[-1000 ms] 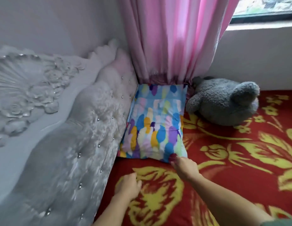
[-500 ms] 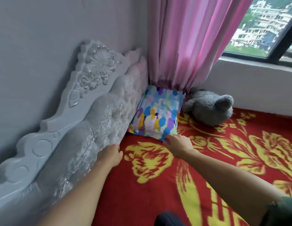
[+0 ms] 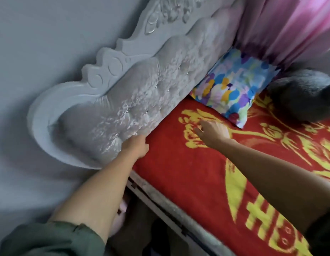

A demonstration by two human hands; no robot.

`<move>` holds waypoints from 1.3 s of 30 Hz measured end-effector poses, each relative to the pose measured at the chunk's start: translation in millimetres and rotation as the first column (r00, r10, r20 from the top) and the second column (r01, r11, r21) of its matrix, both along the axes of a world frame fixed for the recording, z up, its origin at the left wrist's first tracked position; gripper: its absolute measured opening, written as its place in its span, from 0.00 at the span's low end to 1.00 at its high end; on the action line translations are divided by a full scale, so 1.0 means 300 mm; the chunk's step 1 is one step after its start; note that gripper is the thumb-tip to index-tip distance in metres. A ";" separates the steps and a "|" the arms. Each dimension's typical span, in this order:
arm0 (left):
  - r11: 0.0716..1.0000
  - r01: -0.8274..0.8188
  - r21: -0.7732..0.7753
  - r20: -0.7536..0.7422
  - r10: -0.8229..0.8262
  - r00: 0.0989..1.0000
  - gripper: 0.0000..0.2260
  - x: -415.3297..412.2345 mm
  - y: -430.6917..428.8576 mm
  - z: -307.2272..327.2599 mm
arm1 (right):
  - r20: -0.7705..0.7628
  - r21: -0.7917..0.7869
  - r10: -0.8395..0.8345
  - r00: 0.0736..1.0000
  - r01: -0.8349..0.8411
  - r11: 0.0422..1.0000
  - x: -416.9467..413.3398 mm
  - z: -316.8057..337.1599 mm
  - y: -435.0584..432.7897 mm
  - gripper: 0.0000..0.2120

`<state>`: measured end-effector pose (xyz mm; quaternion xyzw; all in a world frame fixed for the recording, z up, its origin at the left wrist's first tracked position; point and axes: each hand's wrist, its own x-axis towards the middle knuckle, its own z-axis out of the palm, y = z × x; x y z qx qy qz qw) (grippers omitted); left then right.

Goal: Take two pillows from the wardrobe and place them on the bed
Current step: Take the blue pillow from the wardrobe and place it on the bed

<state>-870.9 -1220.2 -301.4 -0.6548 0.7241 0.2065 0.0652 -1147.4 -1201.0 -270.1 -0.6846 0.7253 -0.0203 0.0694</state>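
Observation:
A pillow (image 3: 232,84) with a blue, yellow and purple pattern leans against the headboard in the far corner of the bed (image 3: 188,172), which has a red cover with yellow flowers. My right hand (image 3: 212,133) hovers over the cover a little short of the pillow, fingers spread, holding nothing. My left hand (image 3: 137,146) is at the bed's near corner by the headboard, fingers curled, with nothing visible in it. No second pillow or wardrobe is in view.
A white tufted headboard (image 3: 134,93) with a carved frame runs along the grey wall. A pink curtain (image 3: 287,24) hangs over the far corner. A grey plush toy (image 3: 304,95) lies right of the pillow. The bed's metal side rail (image 3: 169,206) is below.
My right hand has let go of the pillow's corner and drawn back toward me. My left hand has slid back along the headboard. The view has pulled away from the bed's corner.

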 end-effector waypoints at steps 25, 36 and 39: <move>0.865 -0.501 -0.007 0.052 0.501 0.864 0.11 0.200 1.840 0.356 | 0.088 -0.055 0.728 0.680 -0.727 0.685 0.431 0.152 1.240 0.14; 0.630 -0.774 0.059 0.120 0.765 0.632 0.08 0.609 2.773 0.245 | 0.081 0.135 0.896 0.436 -0.896 0.424 0.893 -0.037 1.927 0.16; 0.605 -0.791 0.087 0.111 0.783 0.611 0.07 0.728 3.000 0.208 | 0.080 0.176 0.889 0.450 -0.884 0.432 1.028 -0.081 2.127 0.16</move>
